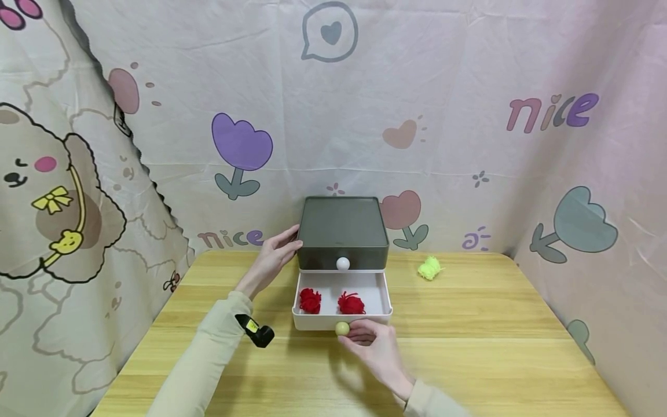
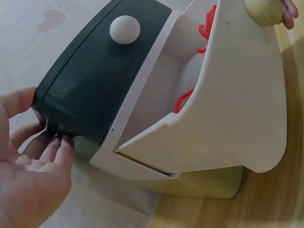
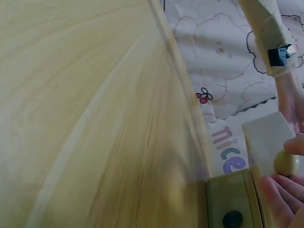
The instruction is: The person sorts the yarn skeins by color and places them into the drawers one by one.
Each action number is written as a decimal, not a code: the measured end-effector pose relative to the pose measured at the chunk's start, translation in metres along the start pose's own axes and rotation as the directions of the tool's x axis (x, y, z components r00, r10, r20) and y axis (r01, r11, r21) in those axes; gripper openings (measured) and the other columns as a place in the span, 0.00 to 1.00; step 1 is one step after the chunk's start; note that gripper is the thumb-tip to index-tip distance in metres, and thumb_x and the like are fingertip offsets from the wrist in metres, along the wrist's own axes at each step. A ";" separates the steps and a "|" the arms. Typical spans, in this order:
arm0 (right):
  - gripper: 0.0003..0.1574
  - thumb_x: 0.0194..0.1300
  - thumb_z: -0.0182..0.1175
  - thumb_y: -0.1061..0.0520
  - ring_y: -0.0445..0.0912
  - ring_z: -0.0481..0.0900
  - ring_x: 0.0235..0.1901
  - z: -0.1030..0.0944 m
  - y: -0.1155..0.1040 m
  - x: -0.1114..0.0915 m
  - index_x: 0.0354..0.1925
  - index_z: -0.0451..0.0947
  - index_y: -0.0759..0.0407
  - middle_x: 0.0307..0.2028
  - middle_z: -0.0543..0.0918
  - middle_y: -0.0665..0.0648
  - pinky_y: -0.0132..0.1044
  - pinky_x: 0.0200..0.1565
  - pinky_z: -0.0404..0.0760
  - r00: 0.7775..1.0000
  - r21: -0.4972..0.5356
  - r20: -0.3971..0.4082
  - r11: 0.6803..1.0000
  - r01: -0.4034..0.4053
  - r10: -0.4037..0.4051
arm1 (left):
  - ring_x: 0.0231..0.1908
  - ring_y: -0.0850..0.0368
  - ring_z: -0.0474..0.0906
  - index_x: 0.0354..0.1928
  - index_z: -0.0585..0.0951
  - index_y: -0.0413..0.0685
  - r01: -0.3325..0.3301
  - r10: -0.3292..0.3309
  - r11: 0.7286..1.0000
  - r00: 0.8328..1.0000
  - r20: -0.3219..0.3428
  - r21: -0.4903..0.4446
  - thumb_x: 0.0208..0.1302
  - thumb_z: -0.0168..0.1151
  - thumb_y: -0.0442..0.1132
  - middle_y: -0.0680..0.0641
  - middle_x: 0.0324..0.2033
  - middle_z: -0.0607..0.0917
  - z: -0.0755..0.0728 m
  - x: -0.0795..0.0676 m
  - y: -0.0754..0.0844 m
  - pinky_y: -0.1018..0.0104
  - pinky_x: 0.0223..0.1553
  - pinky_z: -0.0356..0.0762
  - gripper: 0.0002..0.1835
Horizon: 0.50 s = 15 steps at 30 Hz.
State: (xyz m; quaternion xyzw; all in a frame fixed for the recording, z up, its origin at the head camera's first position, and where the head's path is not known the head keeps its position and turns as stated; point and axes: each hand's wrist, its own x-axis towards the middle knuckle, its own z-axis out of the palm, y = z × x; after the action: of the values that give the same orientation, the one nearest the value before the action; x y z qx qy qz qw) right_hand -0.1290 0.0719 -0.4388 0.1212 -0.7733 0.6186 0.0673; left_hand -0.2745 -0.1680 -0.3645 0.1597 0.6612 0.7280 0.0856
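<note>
A stacked drawer box stands on the table, with a dark green top drawer (image 1: pixel 359 258) bearing a white knob (image 2: pixel 125 30). Below it, the white drawer (image 1: pixel 371 284) is pulled out and holds two red yarn bundles (image 1: pixel 351 303), (image 1: pixel 310 301). My right hand (image 1: pixel 379 351) pinches the yellow-green knob (image 3: pixel 286 163) on the white drawer's front between thumb and fingers. At the box's left side, my left hand (image 1: pixel 273 255) rests its fingertips against the dark green tier, as the left wrist view also shows the hand (image 2: pixel 38 166) there.
A neon yellow yarn bundle (image 1: pixel 429 268) lies on the wooden table (image 1: pixel 469 324), right of the box. Beneath the white drawer is a yellow-green tier (image 2: pixel 213 183) with a dark knob (image 3: pixel 232 219). Patterned cloth (image 1: pixel 333 116) hangs close behind the box.
</note>
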 end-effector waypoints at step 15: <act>0.13 0.44 0.69 0.61 0.43 0.83 0.25 0.004 0.003 0.002 0.32 0.80 0.64 0.25 0.85 0.59 0.33 0.31 0.83 0.997 -0.046 -0.053 0.997 0.059 -0.061 | 0.68 0.55 0.45 0.67 0.55 0.49 -0.002 0.002 1.000 1.000 -0.002 0.003 0.61 0.55 0.42 0.50 0.70 0.46 0.000 0.000 0.000 0.58 0.68 0.48 0.34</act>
State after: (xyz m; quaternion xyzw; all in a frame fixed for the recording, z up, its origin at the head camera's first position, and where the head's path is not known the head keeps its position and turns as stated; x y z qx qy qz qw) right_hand -0.1315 0.0689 -0.4422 0.1262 -0.7808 0.6020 0.1095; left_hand -0.2749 -0.1680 -0.3649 0.1595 0.6624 0.7272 0.0839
